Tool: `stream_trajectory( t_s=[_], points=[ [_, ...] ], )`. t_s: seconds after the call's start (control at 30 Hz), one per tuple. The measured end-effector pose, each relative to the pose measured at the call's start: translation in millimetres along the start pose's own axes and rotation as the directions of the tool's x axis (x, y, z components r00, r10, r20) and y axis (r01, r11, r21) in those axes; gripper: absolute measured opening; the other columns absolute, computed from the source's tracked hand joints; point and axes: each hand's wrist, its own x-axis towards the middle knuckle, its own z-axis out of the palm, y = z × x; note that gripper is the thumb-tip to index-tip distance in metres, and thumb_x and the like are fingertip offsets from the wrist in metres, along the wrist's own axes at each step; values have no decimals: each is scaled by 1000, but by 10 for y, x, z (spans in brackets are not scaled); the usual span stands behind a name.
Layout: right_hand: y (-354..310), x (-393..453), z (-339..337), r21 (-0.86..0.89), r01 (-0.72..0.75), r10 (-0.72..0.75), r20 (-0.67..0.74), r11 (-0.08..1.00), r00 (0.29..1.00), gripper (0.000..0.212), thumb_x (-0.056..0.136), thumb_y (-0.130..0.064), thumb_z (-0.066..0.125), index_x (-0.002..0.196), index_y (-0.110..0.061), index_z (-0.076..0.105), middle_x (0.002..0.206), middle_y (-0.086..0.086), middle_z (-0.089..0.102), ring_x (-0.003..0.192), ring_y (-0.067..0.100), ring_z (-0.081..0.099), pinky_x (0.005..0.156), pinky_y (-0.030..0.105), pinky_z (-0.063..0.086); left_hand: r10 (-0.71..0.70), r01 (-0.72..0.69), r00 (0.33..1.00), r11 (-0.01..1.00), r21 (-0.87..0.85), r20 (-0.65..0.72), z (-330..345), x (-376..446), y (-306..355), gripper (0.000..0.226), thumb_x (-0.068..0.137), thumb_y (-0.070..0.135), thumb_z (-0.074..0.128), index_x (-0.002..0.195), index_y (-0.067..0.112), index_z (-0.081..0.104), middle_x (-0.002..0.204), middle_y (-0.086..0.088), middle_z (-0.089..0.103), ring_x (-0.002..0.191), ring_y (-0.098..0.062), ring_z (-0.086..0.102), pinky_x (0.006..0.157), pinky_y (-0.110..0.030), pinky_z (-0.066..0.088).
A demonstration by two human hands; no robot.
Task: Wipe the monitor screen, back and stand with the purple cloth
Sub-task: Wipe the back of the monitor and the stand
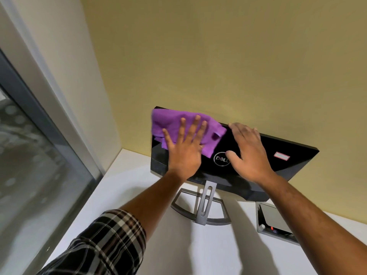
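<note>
Head view: left hand (185,144) lies flat with fingers spread and straight, palm pressing the purple cloth (178,126) against the glossy black back of the monitor (278,153). Nothing is curled or pinched; the cloth is only held under the open palm and fingers. It is crumpled over the monitor's upper left corner, its top edge reaching the monitor's top rim, with one flap trailing toward the round logo (221,158) at the panel's middle.

Right hand (249,149) rests just right of the cloth, also flat on the back panel, fingers relaxed and extended up to the top rim, thumb lying beside the logo. It holds nothing.

Monitor stands on a white table (123,191) with its back toward the camera, screen facing the far yellow wall (218,56). Its long axis runs left to right, the right end sitting lower in the picture. A small red-edged sticker (281,156) sits on the right part of the back. Below, the grey stand (205,203) rises from a curved open base on the table. A plaid sleeve (103,243) covers the left upper arm, near left.
</note>
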Motion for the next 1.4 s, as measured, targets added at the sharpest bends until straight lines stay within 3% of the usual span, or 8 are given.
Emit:
stream_trajectory(
  t_s=[0.07, 0.37, 0.43, 0.53, 0.63, 0.83, 1.1, 1.4],
  points=[
    [3, -20, 8, -1, 6, -6, -1, 1000, 1000, 84, 83, -43, 41, 161, -12, 35, 161, 8, 39, 152, 23, 27, 129, 46, 3, -172, 170, 985, 984, -62, -23, 6, -8, -167, 77, 104, 46, 32, 158, 26, -18, 167, 1, -21, 154, -34, -16, 112, -75, 11],
    [-35, -74, -15, 5, -7, 7, -1, 1000, 1000, 82, 85, -34, 49, 163, -15, 30, 163, 6, 37, 155, 21, 24, 129, 40, -5, -443, 406, 895, 854, -326, -46, 19, -43, -323, 76, 105, 38, 29, 155, 24, -27, 167, -1, -20, 154, -35, -14, 115, -68, 22],
    [-33, -64, -18, 1, -12, 12, -4, 1000, 1000, 83, 84, -36, 47, 163, -14, 31, 162, 6, 37, 154, 22, 25, 129, 41, -4, -381, 356, 924, 891, -282, -40, -3, -12, -162, 76, 104, 35, 31, 156, 23, -23, 168, -5, -19, 153, -38, -16, 115, -70, 17],
    [-55, -28, 7, 4, -8, 8, -9, 1000, 1000, 86, 81, -43, 42, 161, -12, 35, 160, 7, 40, 153, 24, 28, 129, 44, 0, -52, 49, 998, 990, -129, -23, -24, 0, 142, 79, 102, 35, 41, 159, 28, -14, 168, -1, -17, 153, -37, -15, 112, -76, 8],
    [-40, -15, 6, 18, -4, 4, -10, 1000, 1000, 86, 79, -45, 41, 159, -13, 37, 159, 7, 42, 151, 24, 31, 129, 48, 5, 103, -103, 995, 994, -24, -7, -22, 6, 228, 76, 103, 39, 42, 161, 31, -7, 169, 3, -14, 155, -32, -12, 111, -76, 6],
    [-51, -14, -11, 8, 0, 0, -1, 1000, 1000, 85, 82, -42, 40, 162, -16, 34, 163, 6, 38, 153, 21, 25, 129, 41, -1, -296, 275, 950, 942, -194, -93, -23, 111, -265, 80, 103, 42, 35, 157, 28, -22, 166, 3, -22, 154, -33, -15, 114, -73, 12],
    [-34, -55, -27, 10, -4, 4, 10, 1000, 1000, 84, 83, -42, 40, 163, -17, 32, 164, 5, 36, 154, 20, 24, 129, 40, -3, -411, 358, 910, 847, -394, -57, 26, 8, -370, 75, 105, 40, 30, 157, 24, -22, 167, 0, -22, 154, -32, -14, 121, -62, 17],
    [-4, -22, -28, -35, -40, 41, 13, 999, 999, 85, 83, -44, 38, 163, -16, 31, 164, 7, 37, 154, 23, 26, 131, 47, 5, -454, 471, 874, 699, -538, 175, 663, -544, -311, 68, 108, 41, 25, 160, 4, 0, 165, 4, -28, 155, -30, -11, 121, -56, 23]
  ],
)
